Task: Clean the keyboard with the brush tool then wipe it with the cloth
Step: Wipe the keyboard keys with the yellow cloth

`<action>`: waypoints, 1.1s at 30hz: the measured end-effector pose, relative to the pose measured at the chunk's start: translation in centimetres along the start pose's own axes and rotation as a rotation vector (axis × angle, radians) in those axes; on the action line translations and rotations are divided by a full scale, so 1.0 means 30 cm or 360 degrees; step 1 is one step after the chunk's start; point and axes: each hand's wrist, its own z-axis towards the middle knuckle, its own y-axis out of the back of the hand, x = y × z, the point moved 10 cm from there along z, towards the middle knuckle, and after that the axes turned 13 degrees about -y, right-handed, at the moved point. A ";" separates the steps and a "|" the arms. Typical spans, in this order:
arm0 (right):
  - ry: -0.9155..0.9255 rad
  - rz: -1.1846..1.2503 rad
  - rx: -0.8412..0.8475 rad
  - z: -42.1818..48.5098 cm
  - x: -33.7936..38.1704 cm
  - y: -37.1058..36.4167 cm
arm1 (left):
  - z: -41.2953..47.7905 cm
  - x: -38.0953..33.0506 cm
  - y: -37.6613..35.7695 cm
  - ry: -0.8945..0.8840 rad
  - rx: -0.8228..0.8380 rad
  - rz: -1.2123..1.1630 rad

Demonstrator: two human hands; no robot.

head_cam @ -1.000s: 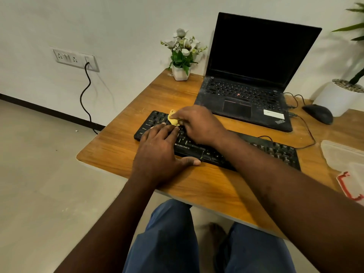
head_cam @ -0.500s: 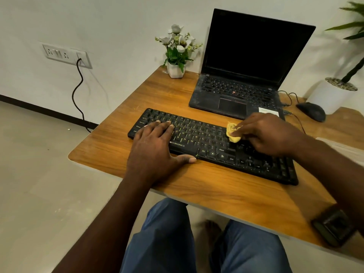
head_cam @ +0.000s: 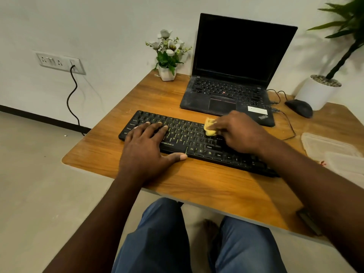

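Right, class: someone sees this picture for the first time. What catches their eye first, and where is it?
The yellow cloth stands out most, pinched in the right hand on the black keyboard, right of its middle. The left hand lies flat on the keyboard's left part. Behind stands an open laptop with a dark screen, a white pot of flowers to its left by the wall.

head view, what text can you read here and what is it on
"ZEBRONICS": front edge of the keyboard.
"Alt", "Ctrl": its bottom-row keys.
"ThinkPad": palm rest of the laptop.
Print on the white sticker on the laptop: too blurred to read.
Other key legends: too small.
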 end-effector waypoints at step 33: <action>-0.0262 0.0213 -0.0057 -0.066 -0.149 0.061 | 0.101 -0.508 -0.079 -0.0429 0.0041 0.0046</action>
